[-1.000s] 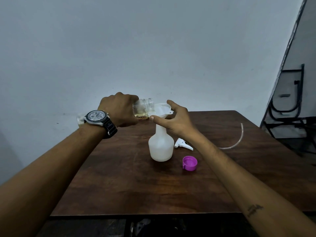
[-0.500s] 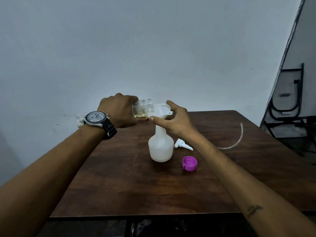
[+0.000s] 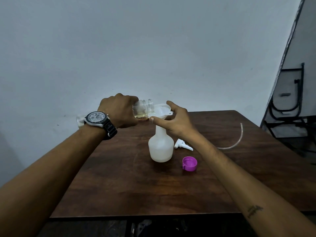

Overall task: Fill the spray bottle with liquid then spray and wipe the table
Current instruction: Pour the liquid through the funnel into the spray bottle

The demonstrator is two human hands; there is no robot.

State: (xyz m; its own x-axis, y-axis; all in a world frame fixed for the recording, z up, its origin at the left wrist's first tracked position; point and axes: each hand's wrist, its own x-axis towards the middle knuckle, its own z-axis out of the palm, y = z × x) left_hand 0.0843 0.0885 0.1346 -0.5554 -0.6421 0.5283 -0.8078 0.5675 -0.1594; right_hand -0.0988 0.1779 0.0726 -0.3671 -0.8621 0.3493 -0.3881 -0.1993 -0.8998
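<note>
**Watch and Tattoo Mark Your Arms**

Your left arm (image 3: pixel 51 168) carries a round watch (image 3: pixel 97 118) with a pale grey dial, a dark bezel and a black strap (image 3: pixel 110 130) with white lettering. Your right arm (image 3: pixel 227 165) bears a small dark tattoo (image 3: pixel 254 210). Your left hand (image 3: pixel 118 111) and right hand (image 3: pixel 177 123) are bare.

"OMEGA" on watch strap (image 3: pixel 109 126)
</note>
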